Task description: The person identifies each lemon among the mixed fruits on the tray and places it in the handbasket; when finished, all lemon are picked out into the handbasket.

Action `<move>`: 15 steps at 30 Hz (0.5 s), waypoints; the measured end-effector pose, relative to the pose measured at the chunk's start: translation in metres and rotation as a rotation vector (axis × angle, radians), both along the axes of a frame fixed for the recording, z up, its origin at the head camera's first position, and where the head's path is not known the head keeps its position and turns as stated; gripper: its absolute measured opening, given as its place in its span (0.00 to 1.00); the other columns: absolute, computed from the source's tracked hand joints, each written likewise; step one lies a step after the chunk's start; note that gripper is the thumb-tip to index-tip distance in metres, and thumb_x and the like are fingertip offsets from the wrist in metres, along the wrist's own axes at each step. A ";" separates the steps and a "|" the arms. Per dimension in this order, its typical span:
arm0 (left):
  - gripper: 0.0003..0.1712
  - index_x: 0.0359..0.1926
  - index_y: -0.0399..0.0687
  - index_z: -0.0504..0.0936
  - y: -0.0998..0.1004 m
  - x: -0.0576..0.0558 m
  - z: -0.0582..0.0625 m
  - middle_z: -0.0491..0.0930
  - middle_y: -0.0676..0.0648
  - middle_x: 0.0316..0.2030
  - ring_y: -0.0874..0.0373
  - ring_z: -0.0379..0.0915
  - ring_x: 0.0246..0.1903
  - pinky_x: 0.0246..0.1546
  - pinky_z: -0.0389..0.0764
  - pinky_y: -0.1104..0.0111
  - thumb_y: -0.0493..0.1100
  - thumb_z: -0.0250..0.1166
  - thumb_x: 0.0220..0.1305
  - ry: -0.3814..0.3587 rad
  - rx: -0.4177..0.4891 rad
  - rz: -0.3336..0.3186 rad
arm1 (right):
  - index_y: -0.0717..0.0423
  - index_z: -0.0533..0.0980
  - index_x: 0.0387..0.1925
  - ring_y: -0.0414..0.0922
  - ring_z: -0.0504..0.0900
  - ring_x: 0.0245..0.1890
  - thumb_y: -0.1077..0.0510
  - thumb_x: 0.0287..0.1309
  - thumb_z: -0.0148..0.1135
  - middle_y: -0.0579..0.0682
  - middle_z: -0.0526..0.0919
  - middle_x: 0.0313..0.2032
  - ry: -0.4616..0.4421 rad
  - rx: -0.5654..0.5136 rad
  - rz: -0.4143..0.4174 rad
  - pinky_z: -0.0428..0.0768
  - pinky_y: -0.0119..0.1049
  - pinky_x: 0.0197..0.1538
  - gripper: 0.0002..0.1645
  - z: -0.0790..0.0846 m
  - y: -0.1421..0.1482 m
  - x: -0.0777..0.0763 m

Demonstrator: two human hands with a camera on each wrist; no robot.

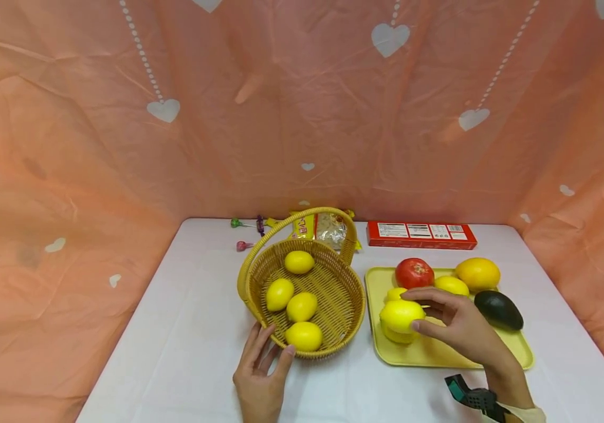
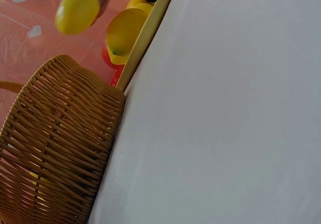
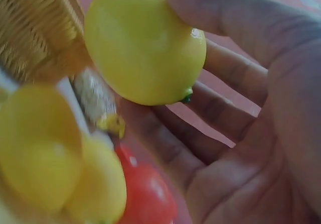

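In the head view, the right hand [image 1: 463, 326] pinches a lemon [image 1: 402, 317] between thumb and fingers over the left part of the tray [image 1: 415, 356], its long axis running roughly left to right. The left hand [image 1: 262, 376] rests loosely bent, spread fingers against the near side of the basket [image 1: 341, 294].

In the left wrist view, the lemon is beyond the basket, gripped from above.

In the right wrist view, its green-tipped end points down-right, toward the palm.

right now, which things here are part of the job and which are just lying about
Likely in the job: left hand, right hand, held lemon, basketed lemons, wicker basket, yellow tray

Seemingly lying about: pomegranate, avocado, red box, snack bag, lollipops
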State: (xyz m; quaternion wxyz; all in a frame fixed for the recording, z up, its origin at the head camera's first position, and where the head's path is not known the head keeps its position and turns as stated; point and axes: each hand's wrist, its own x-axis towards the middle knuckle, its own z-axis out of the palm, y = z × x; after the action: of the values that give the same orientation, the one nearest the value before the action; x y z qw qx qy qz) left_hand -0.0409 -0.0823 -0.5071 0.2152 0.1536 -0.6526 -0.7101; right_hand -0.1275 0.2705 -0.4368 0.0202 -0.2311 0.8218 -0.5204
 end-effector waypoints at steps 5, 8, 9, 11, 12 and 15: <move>0.30 0.65 0.34 0.86 0.000 0.000 0.000 0.68 0.35 0.79 0.66 0.76 0.68 0.61 0.87 0.74 0.32 0.82 0.62 0.011 0.000 -0.006 | 0.52 0.85 0.63 0.40 0.87 0.54 0.66 0.66 0.76 0.49 0.89 0.58 0.004 -0.023 0.075 0.88 0.27 0.60 0.24 0.007 -0.028 -0.016; 0.30 0.65 0.34 0.86 0.000 0.000 0.000 0.68 0.35 0.78 0.58 0.76 0.71 0.61 0.87 0.74 0.31 0.82 0.62 0.014 -0.007 -0.003 | 0.50 0.86 0.62 0.41 0.87 0.55 0.63 0.66 0.77 0.48 0.90 0.58 -0.002 -0.014 0.146 0.89 0.30 0.61 0.24 0.008 -0.047 -0.023; 0.30 0.65 0.34 0.86 0.000 0.000 0.000 0.68 0.35 0.78 0.55 0.76 0.71 0.61 0.87 0.74 0.31 0.82 0.62 0.016 -0.007 -0.005 | 0.49 0.86 0.62 0.41 0.87 0.56 0.62 0.66 0.78 0.47 0.90 0.58 -0.004 -0.011 0.170 0.90 0.31 0.61 0.24 0.008 -0.054 -0.024; 0.30 0.65 0.34 0.86 -0.001 0.000 0.000 0.68 0.36 0.79 0.49 0.74 0.73 0.62 0.87 0.74 0.31 0.82 0.62 0.016 -0.004 -0.008 | 0.48 0.87 0.62 0.40 0.87 0.56 0.61 0.66 0.79 0.46 0.90 0.58 -0.008 -0.001 0.224 0.90 0.32 0.61 0.24 0.006 -0.068 -0.026; 0.30 0.65 0.34 0.85 -0.001 0.000 0.000 0.68 0.36 0.79 0.47 0.74 0.73 0.62 0.87 0.74 0.31 0.82 0.61 0.015 -0.002 -0.010 | 0.47 0.87 0.62 0.40 0.87 0.57 0.60 0.66 0.79 0.46 0.90 0.59 -0.015 0.005 0.248 0.90 0.32 0.61 0.23 0.006 -0.075 -0.027; 0.30 0.65 0.34 0.85 0.000 0.000 0.000 0.68 0.36 0.79 0.46 0.73 0.74 0.62 0.87 0.74 0.31 0.81 0.61 0.012 0.005 -0.012 | 0.46 0.87 0.61 0.39 0.87 0.53 0.56 0.67 0.79 0.45 0.91 0.57 0.000 0.051 0.309 0.91 0.32 0.57 0.22 0.004 -0.094 -0.028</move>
State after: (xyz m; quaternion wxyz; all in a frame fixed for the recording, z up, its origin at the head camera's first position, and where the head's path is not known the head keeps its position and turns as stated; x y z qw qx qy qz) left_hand -0.0411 -0.0828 -0.5069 0.2143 0.1457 -0.6505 -0.7139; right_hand -0.1551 0.1768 -0.4333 0.1057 -0.3540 0.7894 -0.4903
